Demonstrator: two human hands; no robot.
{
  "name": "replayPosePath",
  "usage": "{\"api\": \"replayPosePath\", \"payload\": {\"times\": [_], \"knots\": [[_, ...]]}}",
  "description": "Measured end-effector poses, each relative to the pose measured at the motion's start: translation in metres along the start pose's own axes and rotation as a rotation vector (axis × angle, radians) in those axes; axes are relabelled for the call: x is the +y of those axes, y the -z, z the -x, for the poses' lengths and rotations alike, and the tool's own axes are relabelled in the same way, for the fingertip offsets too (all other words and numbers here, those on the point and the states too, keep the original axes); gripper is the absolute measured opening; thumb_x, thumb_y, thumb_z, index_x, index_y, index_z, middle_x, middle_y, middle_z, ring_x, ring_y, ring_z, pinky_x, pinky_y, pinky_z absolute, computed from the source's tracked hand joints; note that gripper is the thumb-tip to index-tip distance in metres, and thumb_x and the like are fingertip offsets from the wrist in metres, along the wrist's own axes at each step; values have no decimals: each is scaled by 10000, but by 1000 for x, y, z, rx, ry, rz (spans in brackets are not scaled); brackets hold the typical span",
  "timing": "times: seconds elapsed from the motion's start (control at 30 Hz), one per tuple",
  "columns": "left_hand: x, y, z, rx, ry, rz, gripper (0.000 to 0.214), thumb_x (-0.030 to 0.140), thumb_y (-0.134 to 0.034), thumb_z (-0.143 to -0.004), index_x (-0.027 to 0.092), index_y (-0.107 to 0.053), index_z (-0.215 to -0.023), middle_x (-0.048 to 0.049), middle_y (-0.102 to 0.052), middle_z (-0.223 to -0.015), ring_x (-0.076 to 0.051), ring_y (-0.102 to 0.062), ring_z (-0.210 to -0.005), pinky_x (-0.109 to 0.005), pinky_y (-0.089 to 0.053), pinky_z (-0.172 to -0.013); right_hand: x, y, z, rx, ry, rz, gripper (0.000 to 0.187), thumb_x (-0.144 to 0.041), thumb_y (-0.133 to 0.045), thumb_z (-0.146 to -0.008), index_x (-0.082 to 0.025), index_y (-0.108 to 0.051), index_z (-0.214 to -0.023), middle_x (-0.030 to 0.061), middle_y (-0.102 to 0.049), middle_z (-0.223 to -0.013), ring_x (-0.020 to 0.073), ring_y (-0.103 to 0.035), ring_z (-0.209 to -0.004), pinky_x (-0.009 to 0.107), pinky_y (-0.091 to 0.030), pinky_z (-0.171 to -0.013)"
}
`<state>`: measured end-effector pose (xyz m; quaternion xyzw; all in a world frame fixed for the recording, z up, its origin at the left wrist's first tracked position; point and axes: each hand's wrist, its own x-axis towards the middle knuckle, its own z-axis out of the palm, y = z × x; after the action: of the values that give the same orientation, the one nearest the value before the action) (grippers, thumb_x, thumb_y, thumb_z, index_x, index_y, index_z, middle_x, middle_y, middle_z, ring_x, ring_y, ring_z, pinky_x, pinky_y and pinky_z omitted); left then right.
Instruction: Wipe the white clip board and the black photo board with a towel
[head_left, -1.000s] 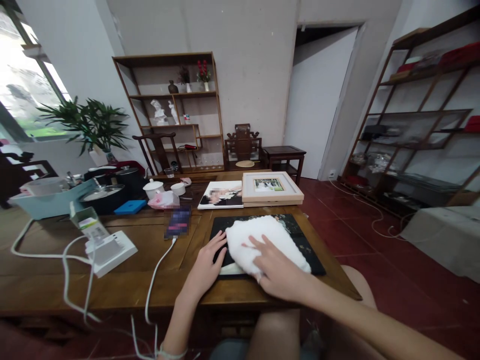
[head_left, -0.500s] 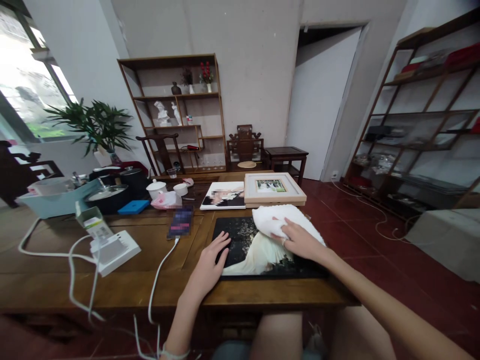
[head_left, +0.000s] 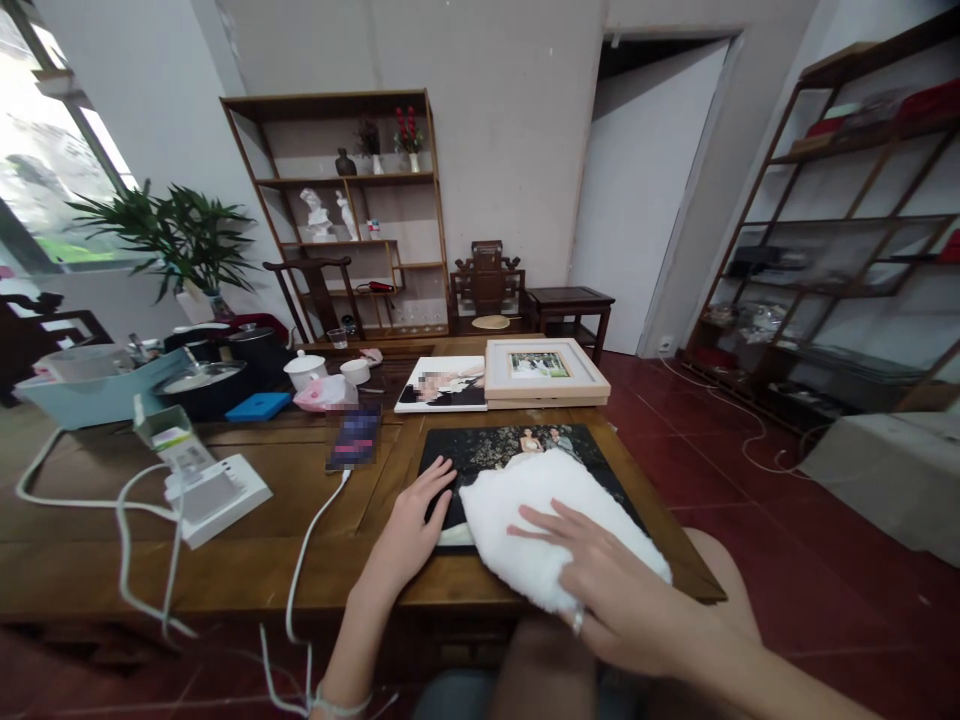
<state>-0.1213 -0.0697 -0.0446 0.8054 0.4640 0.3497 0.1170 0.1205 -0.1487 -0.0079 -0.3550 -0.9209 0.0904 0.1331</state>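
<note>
Covering the photo (head_left: 480,447) from its centre toward five o'clock, the cloth (head_left: 521,485) lies beneath the right hand (head_left: 600,570), grip spread; the left hand (head_left: 412,515), grip unclosed, touches nine o'clock.

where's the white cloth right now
In the head view, low and right of center, the white cloth lies over the dark photo panel, under the right hand.

Legible lettering: none that we can read. Small carton (head_left: 161,420), printed label (head_left: 186,455): too small for us to decipher. Phone screen (head_left: 355,438): blurred out.
</note>
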Motion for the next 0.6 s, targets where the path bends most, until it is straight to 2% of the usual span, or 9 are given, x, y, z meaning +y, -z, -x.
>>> {"api": "replayPosePath", "payload": {"times": [0.13, 0.27, 0.37, 0.47, 0.6], "knots": [[-1, -1, 0, 6, 8, 4, 320, 255, -394, -863, 178, -575, -1115, -71, -518, -1256, -195, -400, -1224, -410, -329, -1024, 34, 2, -24, 95, -104, 80, 130, -135, -487, -719, -155, -615, -709, 120, -427, -1325, 209, -319, -1259, 398, -207, -1062], [0, 1, 0, 5, 0, 8, 317, 248, -391, -863, 187, -577, -1111, -71, -516, -1257, -202, -405, -1221, -431, -333, -1018, 72, 11, -66, 144, -225, 170, 257, -263, -412, -846, -121, -620, -792, 182, -503, -1239, 242, -412, -1190, 387, -325, -972], [0, 1, 0, 2, -4, 2, 317, 235, -389, -862, 185, -575, -1113, -74, -514, -1259, -202, -403, -1221, -435, -336, -1015, 83, 15, -92, 135, -297, 222, 299, -273, -382, -865, -103, -627, -838, 193, -550, -1173, 254, -472, -1126, 374, -355, -924], [-2, 0, 0, 1, -10, 7, 315, 226, -388, -861, 188, -571, -1114, -72, -514, -1259, -198, -403, -1221, -431, -343, -1011, 69, 8, -96, 98, -280, 256, 243, -191, -421, -815, -102, -637, -884, 182, -510, -1229, 279, -409, -1181, 437, -288, -971], [-3, -2, 0, 5, 3, 7, 314, 231, -389, -860, 175, -577, -1106, -79, -515, -1258, -194, -395, -1227, -417, -333, -1020, 19, -8, -68, 28, -185, 203, 242, -165, -474, -755, -138, -648, -921, 135, -383, -1353, 314, -237, -1282, 533, -163, -1019]]}}
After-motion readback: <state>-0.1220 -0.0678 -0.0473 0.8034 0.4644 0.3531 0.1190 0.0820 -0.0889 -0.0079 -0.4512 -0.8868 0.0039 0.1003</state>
